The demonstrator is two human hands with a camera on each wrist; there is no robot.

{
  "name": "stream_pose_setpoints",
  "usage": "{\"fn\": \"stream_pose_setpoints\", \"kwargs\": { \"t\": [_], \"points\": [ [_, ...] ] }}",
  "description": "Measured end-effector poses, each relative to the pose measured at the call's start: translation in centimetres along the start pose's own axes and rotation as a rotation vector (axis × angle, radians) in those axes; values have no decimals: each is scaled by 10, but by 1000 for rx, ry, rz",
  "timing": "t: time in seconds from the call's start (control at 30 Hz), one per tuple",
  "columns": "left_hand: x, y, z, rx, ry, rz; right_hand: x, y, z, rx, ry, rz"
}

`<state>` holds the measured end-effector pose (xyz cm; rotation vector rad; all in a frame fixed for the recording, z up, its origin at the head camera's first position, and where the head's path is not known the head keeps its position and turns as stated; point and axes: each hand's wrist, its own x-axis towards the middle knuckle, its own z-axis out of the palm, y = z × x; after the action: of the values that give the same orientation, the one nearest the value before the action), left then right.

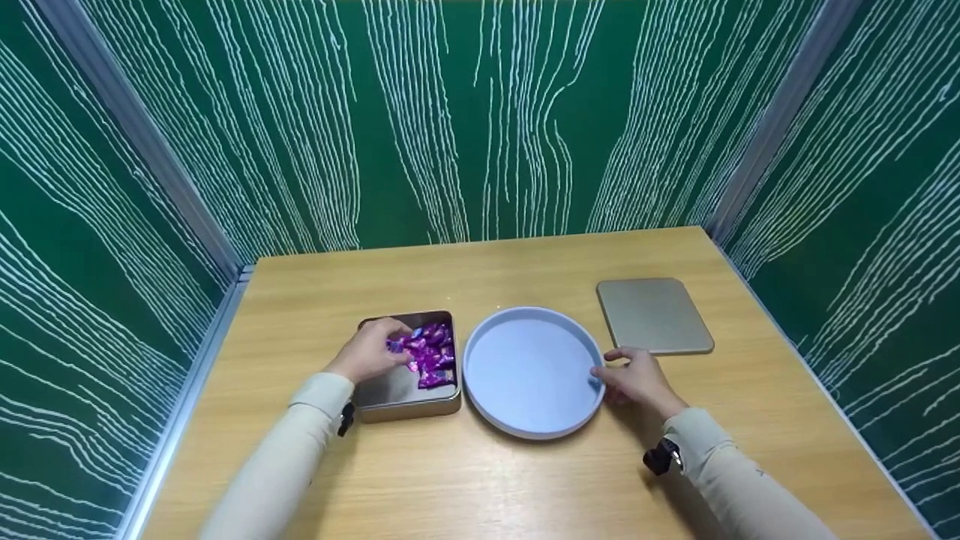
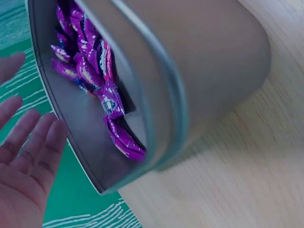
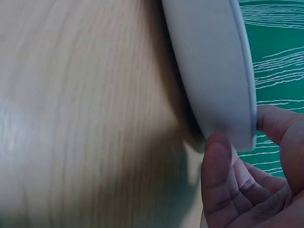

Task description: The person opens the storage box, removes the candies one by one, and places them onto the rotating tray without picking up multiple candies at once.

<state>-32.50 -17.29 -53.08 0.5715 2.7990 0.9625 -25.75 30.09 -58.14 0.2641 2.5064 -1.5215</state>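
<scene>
My left hand (image 1: 373, 351) is over the open metal tin (image 1: 409, 411), its fingers loosely extended near several purple-wrapped candies (image 1: 433, 358). The left wrist view shows nothing held by those fingers (image 2: 43, 152); the candies (image 2: 88, 69) are heaped along one side of the tin. A round, pale tray (image 1: 534, 375) with a low rim stands just right of the tin. At the tray's right edge, my right hand (image 1: 639, 381) pinches the rim, thumb inside and fingers outside. The right wrist view has the tray's side wall (image 3: 213, 66) between thumb and fingers.
A flat, gold-coloured square lid (image 1: 656, 316) lies on the wooden table (image 1: 487, 487) behind and right of the tray. Green panels (image 1: 517, 120) with white wavy lines enclose the table at the back and both sides.
</scene>
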Motion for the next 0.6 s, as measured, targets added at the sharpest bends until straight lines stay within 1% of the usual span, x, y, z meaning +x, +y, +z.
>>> {"fn": "stream_pose_setpoints", "kwargs": {
  "t": [0.2, 0.43, 0.6],
  "points": [
    [9, 6, 8, 101, -97, 86, 3, 2, 2, -23, -6, 16],
    [18, 14, 12, 208, -204, 117, 5, 4, 6, -26, 29, 16],
    [24, 19, 16, 247, -256, 146, 5, 3, 8, -13, 39, 22]
  ]
}}
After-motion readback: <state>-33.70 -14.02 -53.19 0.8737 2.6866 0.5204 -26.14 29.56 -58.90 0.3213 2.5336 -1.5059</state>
